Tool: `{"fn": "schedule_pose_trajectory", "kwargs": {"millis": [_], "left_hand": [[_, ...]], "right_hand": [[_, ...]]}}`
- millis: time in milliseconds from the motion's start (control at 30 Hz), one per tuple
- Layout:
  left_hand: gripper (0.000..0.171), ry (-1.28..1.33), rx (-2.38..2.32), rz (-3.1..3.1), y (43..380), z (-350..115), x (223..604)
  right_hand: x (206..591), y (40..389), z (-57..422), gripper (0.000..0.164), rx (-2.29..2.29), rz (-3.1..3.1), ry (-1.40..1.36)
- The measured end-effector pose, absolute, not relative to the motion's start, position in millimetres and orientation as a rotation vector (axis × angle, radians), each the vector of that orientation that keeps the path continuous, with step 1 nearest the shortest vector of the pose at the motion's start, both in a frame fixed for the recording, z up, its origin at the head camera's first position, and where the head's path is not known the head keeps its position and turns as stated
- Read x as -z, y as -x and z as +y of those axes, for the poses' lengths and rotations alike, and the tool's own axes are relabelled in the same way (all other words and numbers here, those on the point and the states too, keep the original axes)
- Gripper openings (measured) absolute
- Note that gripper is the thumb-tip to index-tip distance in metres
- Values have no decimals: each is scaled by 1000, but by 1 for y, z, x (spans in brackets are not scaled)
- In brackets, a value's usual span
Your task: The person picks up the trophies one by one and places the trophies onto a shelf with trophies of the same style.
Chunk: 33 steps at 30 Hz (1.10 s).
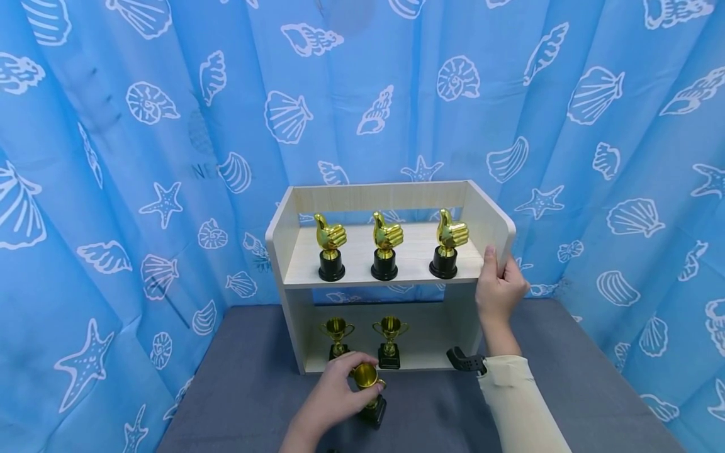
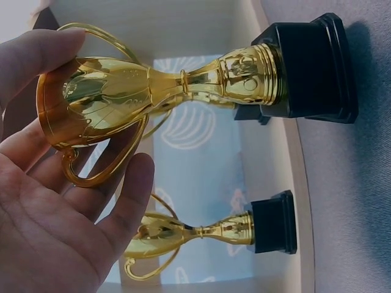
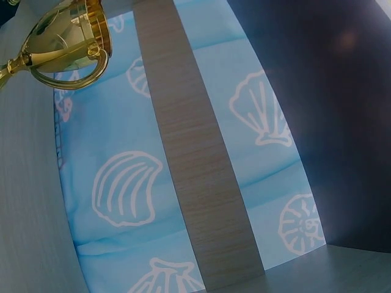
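Note:
In front of a small white two-tier shelf [image 1: 491, 220], my left hand [image 1: 331, 393] holds a gold trophy cup [image 1: 367, 375] by its top. The left wrist view shows thumb and fingers around the rim and handles of this trophy [image 2: 110, 91], above its black base [image 2: 308, 70]. The base is close over the grey surface, slightly tilted in the head view. My right hand [image 1: 501, 286] grips the front edge of the shelf's right side panel. Two matching trophy cups [image 1: 391, 327] [image 1: 337, 328] stand on the lower tier; my left hand partly covers the left one's base.
On the upper tier stand three gold thumbs-up trophies [image 1: 330, 236] [image 1: 387, 236] [image 1: 451, 234] with round black bases. A grey cloth surface [image 1: 238, 377] lies under the shelf. Behind it hangs a blue curtain [image 1: 362, 75] with white shells. A black strap [image 1: 467, 362] sits at my right wrist.

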<state>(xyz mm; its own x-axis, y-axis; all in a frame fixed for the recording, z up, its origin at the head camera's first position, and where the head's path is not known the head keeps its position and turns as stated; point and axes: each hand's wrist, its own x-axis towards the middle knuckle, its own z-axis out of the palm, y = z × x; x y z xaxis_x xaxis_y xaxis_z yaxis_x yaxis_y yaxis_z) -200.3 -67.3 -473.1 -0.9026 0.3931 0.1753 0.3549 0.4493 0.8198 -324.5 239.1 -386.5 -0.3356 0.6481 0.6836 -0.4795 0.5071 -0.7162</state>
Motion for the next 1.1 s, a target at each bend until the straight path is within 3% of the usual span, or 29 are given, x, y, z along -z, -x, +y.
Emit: {"fn": "schedule_pose_trajectory", "kwargs": {"millis": [1100], "left_hand": [[28,-675,-1484,2622,200,-61,475]], "right_hand": [[388,324,239,41,-1159,-1526,152]]}}
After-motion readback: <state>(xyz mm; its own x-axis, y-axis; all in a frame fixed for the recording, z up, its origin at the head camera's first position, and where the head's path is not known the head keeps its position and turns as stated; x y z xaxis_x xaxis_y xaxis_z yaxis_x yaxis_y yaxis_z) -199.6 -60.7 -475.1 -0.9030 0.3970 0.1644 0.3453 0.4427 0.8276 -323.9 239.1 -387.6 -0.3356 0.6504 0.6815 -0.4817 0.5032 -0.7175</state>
